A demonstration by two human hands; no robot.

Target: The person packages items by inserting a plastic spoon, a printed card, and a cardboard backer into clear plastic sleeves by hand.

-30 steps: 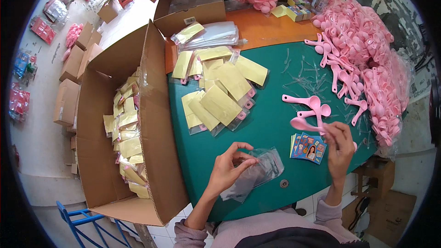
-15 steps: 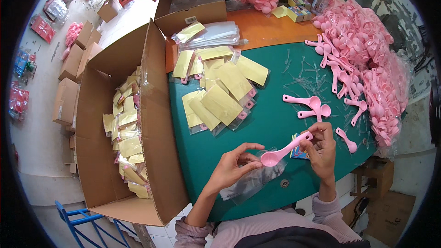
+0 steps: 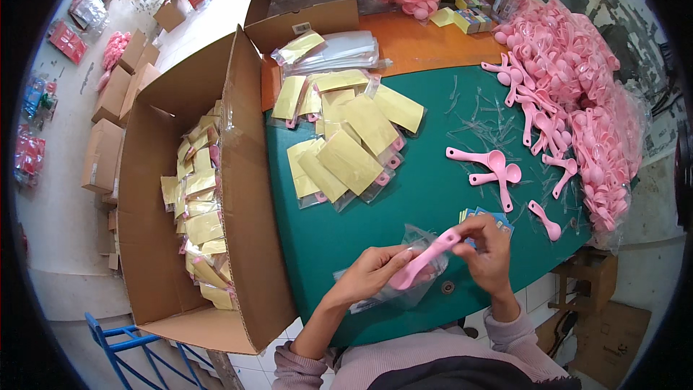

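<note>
A pink measuring spoon (image 3: 426, 260) slants over the green tabletop, bowl down toward the left. My right hand (image 3: 487, 251) pinches it by the end of its handle. Beside the bowl, my left hand (image 3: 374, 271) has its fingers closed on a clear plastic bag (image 3: 416, 237); part of the bag is hidden under that hand and the spoon. Behind my right fingers lie blue and yellow printed cards (image 3: 507, 224), partly covered. More pink spoons (image 3: 497, 162) lie just beyond, with a single spoon (image 3: 545, 220) to their right.
A large open carton (image 3: 249, 245) on the left holds many yellow-backed packets (image 3: 204, 229). Similar packets (image 3: 349, 166) are piled on the green table (image 3: 426, 112). A heap of pink spoons (image 3: 570, 58) fills the right side. Clear bags (image 3: 339, 53) are stacked at the back.
The spoon has moved down and left, its bowl turning over toward the bag. My right hand came left with it, uncovering more of the cards and spoons. My left hand shifted slightly right.
</note>
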